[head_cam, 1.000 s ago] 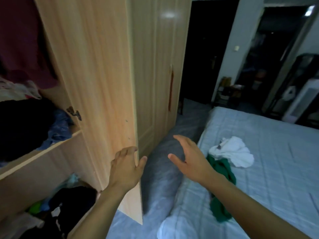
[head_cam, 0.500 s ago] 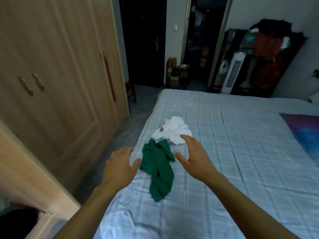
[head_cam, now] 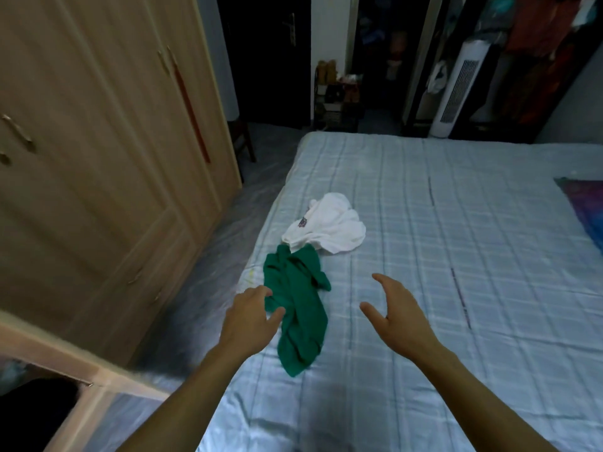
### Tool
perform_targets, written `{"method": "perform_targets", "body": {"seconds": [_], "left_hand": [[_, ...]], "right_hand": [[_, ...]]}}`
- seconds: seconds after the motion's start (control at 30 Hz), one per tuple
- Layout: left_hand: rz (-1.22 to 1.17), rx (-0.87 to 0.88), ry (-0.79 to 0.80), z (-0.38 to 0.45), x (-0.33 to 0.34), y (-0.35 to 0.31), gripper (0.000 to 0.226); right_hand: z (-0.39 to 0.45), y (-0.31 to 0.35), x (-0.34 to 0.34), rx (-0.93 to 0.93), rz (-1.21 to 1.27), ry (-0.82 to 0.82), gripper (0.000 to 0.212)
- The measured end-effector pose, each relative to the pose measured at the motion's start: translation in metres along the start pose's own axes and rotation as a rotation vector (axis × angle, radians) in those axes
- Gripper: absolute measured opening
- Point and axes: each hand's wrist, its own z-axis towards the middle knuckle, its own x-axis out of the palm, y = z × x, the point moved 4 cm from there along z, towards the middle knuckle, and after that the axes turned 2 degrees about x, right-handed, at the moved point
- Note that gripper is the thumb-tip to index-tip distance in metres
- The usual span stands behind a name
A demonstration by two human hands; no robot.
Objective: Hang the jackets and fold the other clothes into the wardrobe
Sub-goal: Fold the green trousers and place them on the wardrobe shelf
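Observation:
A crumpled green garment (head_cam: 298, 305) lies near the left edge of the bed (head_cam: 456, 256). A crumpled white garment (head_cam: 329, 228) lies just beyond it, touching its far end. My left hand (head_cam: 249, 316) hovers at the green garment's left side with relaxed fingers, thumb over the cloth, gripping nothing. My right hand (head_cam: 398, 313) is spread open above the sheet to the right of the green garment, apart from it. The wooden wardrobe (head_cam: 98, 158) stands on the left with its doors closed here; an open door edge (head_cam: 81, 363) crosses the lower left.
A narrow floor strip (head_cam: 208, 278) runs between wardrobe and bed. A white tower fan (head_cam: 456, 83), hanging clothes (head_cam: 538, 53) and a small rack (head_cam: 336, 99) stand beyond the bed's far end. A dark patterned cloth (head_cam: 587, 210) lies at the bed's right edge.
The view turned from the open wardrobe to the bed. Both hands moved forward and down toward the green garment; the left hand left the wardrobe door and reached the cloth's edge.

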Motion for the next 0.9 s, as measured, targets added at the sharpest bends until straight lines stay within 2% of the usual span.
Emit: {"method": "perform_targets", "body": {"seconds": [0.13,0.37,0.6,0.73,0.9], "left_hand": [[-0.018,-0.020,0.047,0.041,0.030,0.032,0.050],[-0.022,-0.084,0.146,0.085,0.076,0.092,0.047],[-0.019,-0.109,0.183,0.112,0.128,0.138,0.041],[-0.052,-0.028,0.175,0.127,0.164,0.156,0.038],[-0.013,0.131,0.087,0.150,0.197,0.175,0.036]], "right_hand": [[0.031,-0.001,0.037,0.075,-0.059,0.050,0.067],[0.082,0.003,0.113,0.042,-0.107,0.183,0.065],[0.114,-0.017,0.205,0.082,0.029,0.333,0.061],[0.118,-0.029,0.264,0.128,0.078,0.398,0.055],[0.113,-0.035,0.323,0.158,0.149,0.429,0.054]]}}
